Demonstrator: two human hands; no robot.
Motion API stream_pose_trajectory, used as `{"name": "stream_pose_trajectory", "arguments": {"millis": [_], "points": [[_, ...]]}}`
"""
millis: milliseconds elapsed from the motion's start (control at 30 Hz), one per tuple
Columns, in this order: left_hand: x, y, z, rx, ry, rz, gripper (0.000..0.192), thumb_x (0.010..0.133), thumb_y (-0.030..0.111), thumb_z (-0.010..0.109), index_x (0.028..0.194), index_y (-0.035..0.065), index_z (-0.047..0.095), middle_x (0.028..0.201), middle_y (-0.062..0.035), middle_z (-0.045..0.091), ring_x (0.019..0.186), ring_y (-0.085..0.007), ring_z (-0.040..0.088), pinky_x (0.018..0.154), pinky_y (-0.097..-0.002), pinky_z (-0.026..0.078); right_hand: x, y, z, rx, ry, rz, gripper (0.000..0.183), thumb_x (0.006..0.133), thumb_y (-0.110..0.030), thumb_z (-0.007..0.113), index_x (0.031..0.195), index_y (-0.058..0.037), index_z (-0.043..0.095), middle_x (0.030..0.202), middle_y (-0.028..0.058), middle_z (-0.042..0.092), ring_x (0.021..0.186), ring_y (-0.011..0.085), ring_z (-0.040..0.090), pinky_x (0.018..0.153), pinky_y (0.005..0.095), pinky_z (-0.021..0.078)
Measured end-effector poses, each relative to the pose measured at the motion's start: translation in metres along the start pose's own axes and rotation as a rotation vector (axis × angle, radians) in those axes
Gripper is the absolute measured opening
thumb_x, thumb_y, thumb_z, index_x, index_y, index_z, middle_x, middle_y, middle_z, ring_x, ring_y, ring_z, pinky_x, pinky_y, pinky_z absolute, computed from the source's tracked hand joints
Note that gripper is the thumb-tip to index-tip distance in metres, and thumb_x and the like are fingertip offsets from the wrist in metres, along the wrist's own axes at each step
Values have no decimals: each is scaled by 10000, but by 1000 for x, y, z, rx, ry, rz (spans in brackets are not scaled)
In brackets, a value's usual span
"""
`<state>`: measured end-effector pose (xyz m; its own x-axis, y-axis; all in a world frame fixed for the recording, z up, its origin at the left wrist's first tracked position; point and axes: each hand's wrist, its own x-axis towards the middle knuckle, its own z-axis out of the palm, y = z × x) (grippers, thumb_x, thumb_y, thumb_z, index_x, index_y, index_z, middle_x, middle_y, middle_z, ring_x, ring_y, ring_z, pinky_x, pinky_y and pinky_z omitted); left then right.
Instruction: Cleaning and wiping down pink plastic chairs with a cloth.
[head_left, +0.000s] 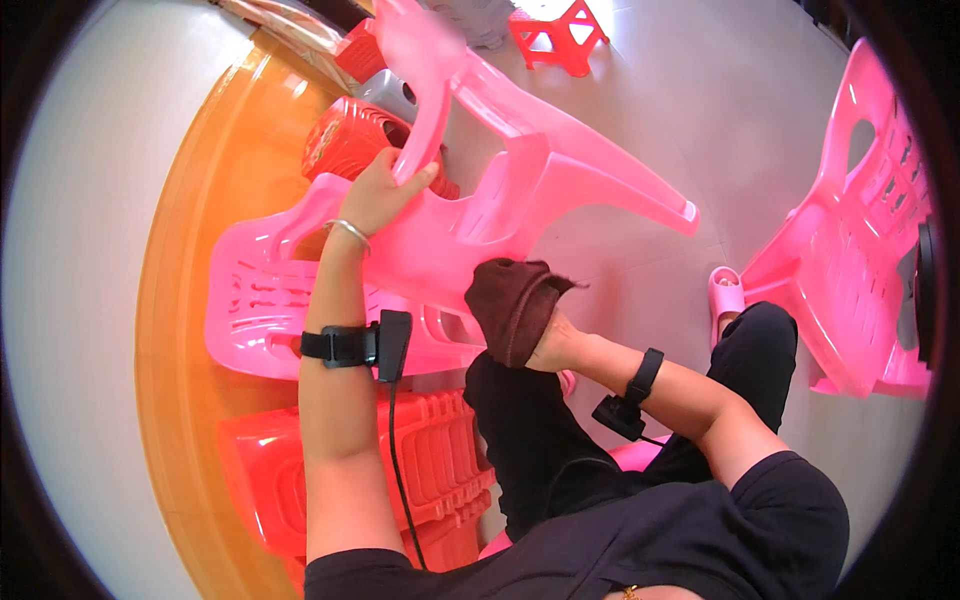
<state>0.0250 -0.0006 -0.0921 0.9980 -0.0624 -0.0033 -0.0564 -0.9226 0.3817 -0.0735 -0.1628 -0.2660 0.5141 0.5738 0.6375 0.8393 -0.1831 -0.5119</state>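
A pink plastic armchair (555, 180) is tipped in front of me, its legs pointing right and up in the view. My left hand (386, 191) grips a curved bar of this chair, thumb on top. A dark brown cloth (514, 307) covers most of my right hand (547, 341), which presses it near the lower side of the chair. The fingers are hidden by the cloth. Another pink slotted plastic chair (262, 315) lies beneath my left forearm.
Red stacked plastic stools (442, 457) are at the lower left. A patterned red stool (345, 139) and a grey stool (390, 94) stand beyond the chair. Another red stool (562, 41) is at the top. One pink armchair (832, 292) is at the right.
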Motion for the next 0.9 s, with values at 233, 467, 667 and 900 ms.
{"name": "stream_pose_trajectory", "arguments": {"millis": [233,467,667,900], "points": [[0,10,-1,-237,-150,-27,703,827,569,481,1159,-50,450,1091,-178,541,1021,-208,522,875,-301,392,70,7,-9,-47,-61,-141,218,702,-175,565,886,-58,561,917,171,551,903,337,543,763,388,440],[1,20,0,-242,-128,-51,750,832,609,409,1197,-46,439,1156,-201,519,1100,-242,482,945,-312,338,94,58,-9,-133,80,-79,269,694,-182,584,939,-73,584,965,163,578,905,315,565,779,385,446],[9,1,-3,-186,-141,-31,667,860,579,401,1177,-3,477,1129,-123,540,1051,-190,497,935,-293,352,111,-12,-23,-475,-81,43,142,646,-128,570,748,-33,603,814,142,593,802,317,582,704,378,455],[8,4,-4,-86,-111,-29,687,832,565,464,1214,-7,455,1102,-134,550,984,-178,538,870,-298,411,39,-9,-39,-353,98,-105,35,619,-127,569,625,-107,541,691,117,525,779,313,535,654,461,387]]}}
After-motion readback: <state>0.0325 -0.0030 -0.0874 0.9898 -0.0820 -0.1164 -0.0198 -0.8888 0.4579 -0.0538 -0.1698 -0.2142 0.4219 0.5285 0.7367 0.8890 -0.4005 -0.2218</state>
